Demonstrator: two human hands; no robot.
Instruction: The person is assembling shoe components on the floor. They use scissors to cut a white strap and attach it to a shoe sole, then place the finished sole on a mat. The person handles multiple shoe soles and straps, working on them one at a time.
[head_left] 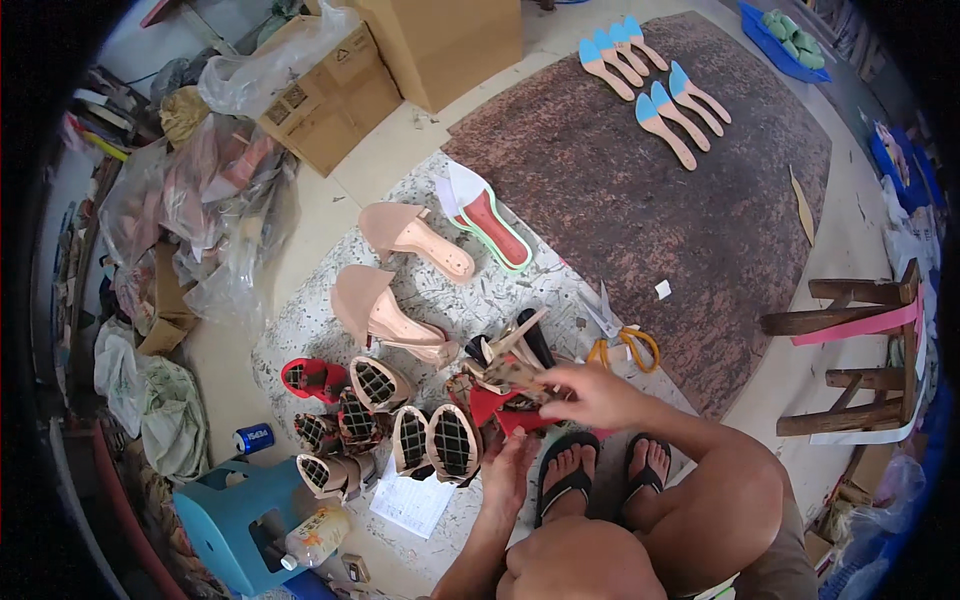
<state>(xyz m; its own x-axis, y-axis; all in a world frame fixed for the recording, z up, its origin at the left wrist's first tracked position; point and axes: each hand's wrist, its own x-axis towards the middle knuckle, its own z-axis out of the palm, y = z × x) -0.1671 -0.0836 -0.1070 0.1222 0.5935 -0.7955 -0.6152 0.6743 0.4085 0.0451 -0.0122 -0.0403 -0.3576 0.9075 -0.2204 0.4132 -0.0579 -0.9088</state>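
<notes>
at the far left, the blue plastic stool (215, 520) is partly hidden by a bottle (318, 535) lying against its side. right of it, shoes with dark gridded faces (452, 442) stand close together; some overlap, so the rear ones are only partly visible. a white sheet (412, 500) lies partly beneath the group.

right of these, in front of the person's knees, is the red shoe piece (488, 402). it is bright red, angular and folded, with a patterned brown area beside it; its full outline is hard to make out – tan and black parts crowd its upper side and the hands cover its right end.

the left hand (508, 468) is under the piece, fingertips at its lower edge; most fingers are hidden, so its grip cannot be told. the right hand (592, 397) is at the right end, thumb and fingers bent toward each other; whether they pinch the piece cannot be told.

farther right, scissors (622, 335) with orange handles lie open. at the right, the wooden stool (850, 350) lies tipped over.
</notes>
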